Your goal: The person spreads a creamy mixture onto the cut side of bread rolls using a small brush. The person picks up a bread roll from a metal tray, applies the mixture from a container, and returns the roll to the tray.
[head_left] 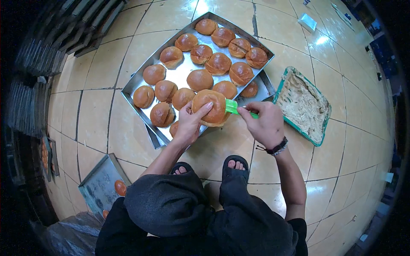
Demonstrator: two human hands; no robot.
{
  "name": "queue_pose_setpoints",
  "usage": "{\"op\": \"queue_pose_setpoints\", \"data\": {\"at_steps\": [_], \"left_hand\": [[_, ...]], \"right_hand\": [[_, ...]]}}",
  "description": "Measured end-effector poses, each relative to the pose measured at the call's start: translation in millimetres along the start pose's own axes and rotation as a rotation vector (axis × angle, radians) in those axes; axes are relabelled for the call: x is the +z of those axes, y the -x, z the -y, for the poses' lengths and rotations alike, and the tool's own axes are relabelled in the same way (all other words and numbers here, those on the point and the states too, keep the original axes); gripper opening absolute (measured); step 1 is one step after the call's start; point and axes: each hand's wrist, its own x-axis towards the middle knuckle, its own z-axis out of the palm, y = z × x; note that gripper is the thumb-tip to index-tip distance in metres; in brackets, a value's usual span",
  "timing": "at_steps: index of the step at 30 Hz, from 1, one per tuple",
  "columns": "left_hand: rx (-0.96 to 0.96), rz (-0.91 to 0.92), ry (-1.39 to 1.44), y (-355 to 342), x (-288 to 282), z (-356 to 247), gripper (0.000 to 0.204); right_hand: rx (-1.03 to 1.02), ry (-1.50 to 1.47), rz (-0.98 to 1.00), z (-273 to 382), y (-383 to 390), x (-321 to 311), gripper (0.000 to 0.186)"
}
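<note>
My left hand (193, 121) grips a round golden-brown bun (209, 105), its thumb lying on the glossy top. In my right hand (265, 120) is a bright green spatula (232, 106), whose blade meets the bun's right side; whether it is inside a cut cannot be made out. Beneath and beyond the bun is a metal tray (188, 65) of several similar buns, some with a split showing. To the right stands a green rectangular tub (327, 106) with a pale, creamy spread (301, 104) smeared over its bottom and walls.
Under the bun tray sits another metal tray (263, 86), with a bun at its corner. A third tray (100, 180) with a few buns lies at the lower left, beside a plastic sheet (70, 234). Dark stacked trays (79, 25) line the left. A small pale packet (307, 22) lies on the tiled floor.
</note>
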Motion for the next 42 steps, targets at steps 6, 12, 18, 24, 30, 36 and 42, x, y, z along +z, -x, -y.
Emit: {"op": "queue_pose_setpoints", "data": {"at_steps": [6, 12, 18, 24, 30, 36, 42], "left_hand": [[0.009, -0.168, -0.067, -21, -28, -22, 0.041], [0.03, -0.067, 0.032, -139, -118, -49, 0.044], [-0.493, -0.14, -0.74, -193, -73, -74, 0.053], [0.502, -0.083, -1.815, -269, -169, -143, 0.055], [0.228, 0.156, -2.058, -294, -131, -117, 0.099], [0.039, 0.187, -2.162, -280, -87, -131, 0.09], [-0.108, 0.091, -1.415, -231, -86, -169, 0.062]], "right_hand": [[0.087, -0.246, -0.053, -22, -4, -32, 0.025], [0.17, -0.299, -0.091, -53, 0, -27, 0.027], [0.262, -0.273, -0.237, -97, 15, -45, 0.025], [0.398, -0.195, -0.301, -199, 3, -83, 0.025], [0.494, 0.702, -0.064, -263, -1, -89, 0.027], [0.566, 0.79, 0.138, -285, -26, -48, 0.025], [0.487, 0.687, -0.073, -283, -42, -48, 0.025]]}}
